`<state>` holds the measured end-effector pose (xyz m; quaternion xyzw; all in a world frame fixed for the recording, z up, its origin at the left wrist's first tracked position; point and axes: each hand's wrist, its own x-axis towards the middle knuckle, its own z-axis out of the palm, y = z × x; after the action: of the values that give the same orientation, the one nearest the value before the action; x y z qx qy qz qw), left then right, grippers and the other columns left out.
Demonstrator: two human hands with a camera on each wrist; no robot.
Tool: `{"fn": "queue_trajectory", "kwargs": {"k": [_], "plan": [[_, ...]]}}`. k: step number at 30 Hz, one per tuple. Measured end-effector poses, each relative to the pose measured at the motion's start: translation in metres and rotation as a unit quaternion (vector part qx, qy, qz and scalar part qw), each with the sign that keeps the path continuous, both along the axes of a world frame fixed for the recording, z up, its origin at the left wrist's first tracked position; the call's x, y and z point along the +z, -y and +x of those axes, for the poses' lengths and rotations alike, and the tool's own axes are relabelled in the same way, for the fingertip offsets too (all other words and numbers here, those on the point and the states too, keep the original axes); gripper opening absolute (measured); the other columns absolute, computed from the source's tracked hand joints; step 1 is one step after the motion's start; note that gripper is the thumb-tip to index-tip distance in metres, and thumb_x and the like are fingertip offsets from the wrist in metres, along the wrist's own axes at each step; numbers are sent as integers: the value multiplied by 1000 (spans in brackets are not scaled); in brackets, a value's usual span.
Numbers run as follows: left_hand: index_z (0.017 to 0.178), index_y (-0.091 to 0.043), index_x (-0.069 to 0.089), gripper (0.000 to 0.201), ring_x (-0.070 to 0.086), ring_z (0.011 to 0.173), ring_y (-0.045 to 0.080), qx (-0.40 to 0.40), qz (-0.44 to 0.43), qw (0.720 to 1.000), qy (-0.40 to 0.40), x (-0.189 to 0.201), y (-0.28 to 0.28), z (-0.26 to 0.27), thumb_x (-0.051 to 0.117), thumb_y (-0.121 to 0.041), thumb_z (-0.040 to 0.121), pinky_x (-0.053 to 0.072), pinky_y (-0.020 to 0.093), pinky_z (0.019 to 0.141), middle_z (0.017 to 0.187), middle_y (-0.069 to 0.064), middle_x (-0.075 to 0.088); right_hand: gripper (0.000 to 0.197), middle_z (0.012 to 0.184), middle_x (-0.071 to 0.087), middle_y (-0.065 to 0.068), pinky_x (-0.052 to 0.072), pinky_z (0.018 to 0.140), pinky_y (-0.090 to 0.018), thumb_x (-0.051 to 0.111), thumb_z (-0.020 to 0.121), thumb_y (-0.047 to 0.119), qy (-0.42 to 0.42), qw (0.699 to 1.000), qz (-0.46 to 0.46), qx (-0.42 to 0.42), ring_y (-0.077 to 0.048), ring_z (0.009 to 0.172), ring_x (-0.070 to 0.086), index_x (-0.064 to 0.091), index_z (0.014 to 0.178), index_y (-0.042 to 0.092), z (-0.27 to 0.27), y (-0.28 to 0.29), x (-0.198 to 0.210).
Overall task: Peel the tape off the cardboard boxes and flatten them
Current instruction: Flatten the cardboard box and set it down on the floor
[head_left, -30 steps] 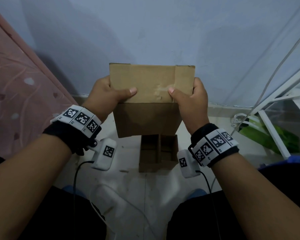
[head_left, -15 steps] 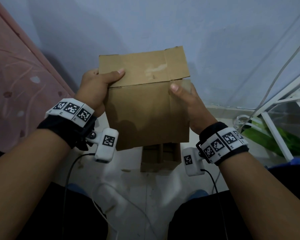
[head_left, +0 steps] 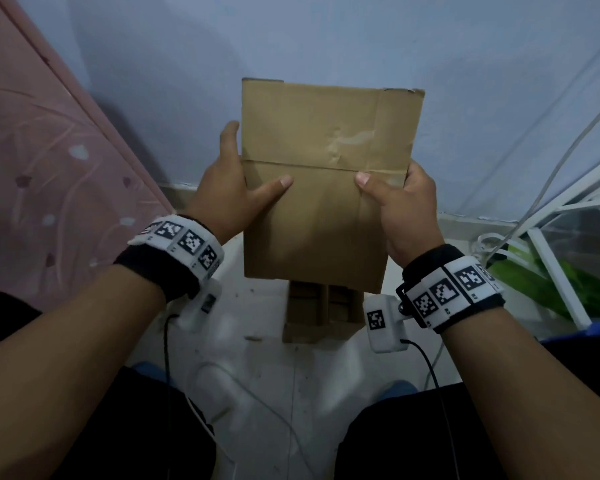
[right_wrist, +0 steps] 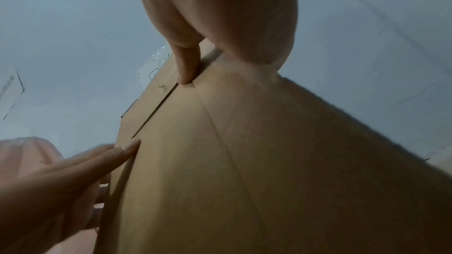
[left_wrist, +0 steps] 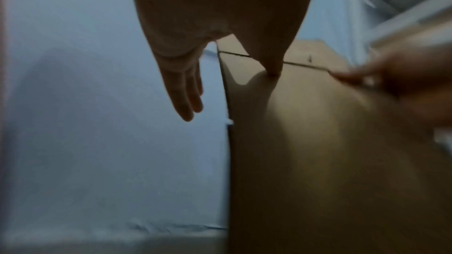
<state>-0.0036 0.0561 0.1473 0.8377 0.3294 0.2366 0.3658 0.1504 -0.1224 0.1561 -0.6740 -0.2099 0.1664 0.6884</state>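
Note:
I hold a brown cardboard box (head_left: 319, 133), pressed flat and upright, in front of the wall. My left hand (head_left: 222, 199) grips its left edge, thumb on the front face and straight fingers along the edge and behind. My right hand (head_left: 402, 209) grips the right edge, its thumb on the crease across the middle and its fingers hidden behind. In the left wrist view my left thumb (left_wrist: 274, 65) presses on the box (left_wrist: 318, 142). In the right wrist view my right thumb (right_wrist: 186, 65) sits at a slit in the box (right_wrist: 244, 161). A pale scuffed patch (head_left: 354, 138) marks the upper panel.
A second, open cardboard box (head_left: 319, 306) stands on the white floor below the held one. A pink patterned cover (head_left: 32, 168) slopes along the left. A white frame (head_left: 551, 258) and something green (head_left: 551, 289) are at the right. Cables (head_left: 222, 393) trail between my knees.
The folded top panel has swung up level with the lower one, so the box now stands as one flat sheet. Both hands have slid down to the middle crease.

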Motion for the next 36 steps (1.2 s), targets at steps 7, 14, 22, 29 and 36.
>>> {"fn": "queue_trajectory", "kwargs": {"k": [7, 14, 22, 29, 36], "plan": [[115, -23, 70, 38, 71, 100, 8, -14, -108, 988, 111, 7, 6, 3, 75, -44, 84, 57, 40, 96, 109, -10, 75, 33, 108, 74, -14, 59, 92, -55, 66, 80, 16, 15, 998, -68, -8, -21, 100, 72, 65, 113, 10, -1, -2, -1], [118, -16, 68, 35, 66, 105, 17, 50, 23, 995, 78, 3, 22, 5, 71, -38, 91, 48, 26, 90, 114, -2, 72, 17, 84, 60, 4, 46, 61, -21, 51, 92, -1, 166, 968, -187, -19, -8, 72, 58, 56, 103, 12, -15, -1, -18], [96, -3, 59, 36, 61, 97, 35, 126, 71, 989, -5, -1, 16, 3, 63, -38, 97, 42, 34, 75, 97, 14, 66, 8, 73, 53, 0, 37, 53, -23, 54, 97, 8, 298, 929, -221, -5, -11, 62, 50, 49, 102, 12, -36, -9, -25], [104, -8, 67, 33, 65, 99, 25, 87, 33, 995, 35, 1, 14, -1, 67, -40, 94, 47, 28, 82, 103, 7, 71, 21, 83, 60, -5, 36, 57, -23, 54, 95, 6, 299, 927, -223, -50, -20, 72, 56, 54, 115, 2, -37, -9, -23], [80, -16, 58, 51, 57, 74, 15, 55, -146, 983, 96, 7, 16, 9, 39, -58, 103, 45, 31, 71, 77, 1, 60, 18, 96, 68, 13, 51, 78, -18, 52, 97, 15, 100, 988, -101, -65, 0, 83, 63, 62, 110, 23, -18, -9, -10]]}}
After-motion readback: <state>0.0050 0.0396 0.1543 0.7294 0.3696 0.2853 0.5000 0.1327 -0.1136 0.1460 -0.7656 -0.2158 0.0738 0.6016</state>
